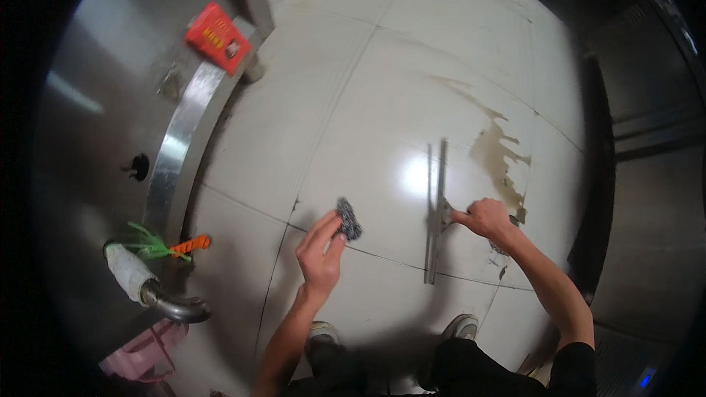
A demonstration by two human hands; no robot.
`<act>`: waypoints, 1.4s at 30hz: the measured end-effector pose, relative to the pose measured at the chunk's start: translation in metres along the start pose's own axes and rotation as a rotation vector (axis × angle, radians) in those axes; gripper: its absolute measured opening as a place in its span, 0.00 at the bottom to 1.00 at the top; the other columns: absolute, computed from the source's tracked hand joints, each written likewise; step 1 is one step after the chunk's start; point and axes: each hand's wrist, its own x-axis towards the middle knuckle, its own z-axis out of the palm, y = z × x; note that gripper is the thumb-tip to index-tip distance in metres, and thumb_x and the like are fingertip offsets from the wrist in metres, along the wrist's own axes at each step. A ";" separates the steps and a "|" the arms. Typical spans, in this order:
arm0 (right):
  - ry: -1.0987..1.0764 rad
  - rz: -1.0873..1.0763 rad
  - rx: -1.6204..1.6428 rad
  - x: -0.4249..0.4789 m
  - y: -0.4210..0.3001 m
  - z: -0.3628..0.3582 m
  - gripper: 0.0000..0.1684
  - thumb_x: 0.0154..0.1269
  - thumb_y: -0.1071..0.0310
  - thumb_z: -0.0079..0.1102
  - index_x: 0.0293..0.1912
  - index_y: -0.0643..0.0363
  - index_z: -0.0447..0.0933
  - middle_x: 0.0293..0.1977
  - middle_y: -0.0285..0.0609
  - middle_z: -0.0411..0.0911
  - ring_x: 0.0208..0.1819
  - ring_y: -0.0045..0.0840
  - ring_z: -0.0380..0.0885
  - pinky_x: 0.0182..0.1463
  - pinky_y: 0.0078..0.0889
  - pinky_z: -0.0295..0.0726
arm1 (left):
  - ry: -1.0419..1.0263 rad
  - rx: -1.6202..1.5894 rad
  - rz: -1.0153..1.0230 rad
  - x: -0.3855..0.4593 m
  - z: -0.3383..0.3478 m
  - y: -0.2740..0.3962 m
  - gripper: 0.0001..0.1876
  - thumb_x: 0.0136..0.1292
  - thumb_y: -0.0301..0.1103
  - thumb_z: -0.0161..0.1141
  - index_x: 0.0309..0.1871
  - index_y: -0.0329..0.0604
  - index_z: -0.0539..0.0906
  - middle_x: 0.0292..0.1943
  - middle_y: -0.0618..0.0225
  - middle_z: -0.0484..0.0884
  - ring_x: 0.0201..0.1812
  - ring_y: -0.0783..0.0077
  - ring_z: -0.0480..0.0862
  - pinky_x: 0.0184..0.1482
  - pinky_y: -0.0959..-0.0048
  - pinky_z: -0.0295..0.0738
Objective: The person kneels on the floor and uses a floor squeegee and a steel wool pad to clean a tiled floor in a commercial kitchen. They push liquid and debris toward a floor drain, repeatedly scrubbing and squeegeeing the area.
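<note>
A steel wool scourer is pinched between the thumb and fingers of my left hand, above the tiled floor. My right hand grips the short handle of a squeegee. Its long narrow bar runs roughly away from me, and whether the blade touches the tiles I cannot tell. Brown liquid lies in a streaky puddle on the floor, just beyond my right hand. Partly hidden behind my right wrist is what looks like a round floor drain.
Stainless steel cabinets line the left, with a red packet on their ledge. Below are a metal pipe, an orange-handled tool and a pink plastic basket. Dark steel equipment borders the right. My shoes stand at the bottom.
</note>
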 end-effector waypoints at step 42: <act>-0.085 0.042 0.144 0.167 -0.146 -0.087 0.41 0.63 0.31 0.36 0.34 0.61 0.82 0.30 0.49 0.82 0.36 0.38 0.81 0.38 0.39 0.79 | 0.086 0.871 0.027 0.037 -0.093 -0.152 0.10 0.62 0.23 0.54 0.46 0.36 0.79 0.49 0.55 0.76 0.51 0.49 0.76 0.53 0.57 0.74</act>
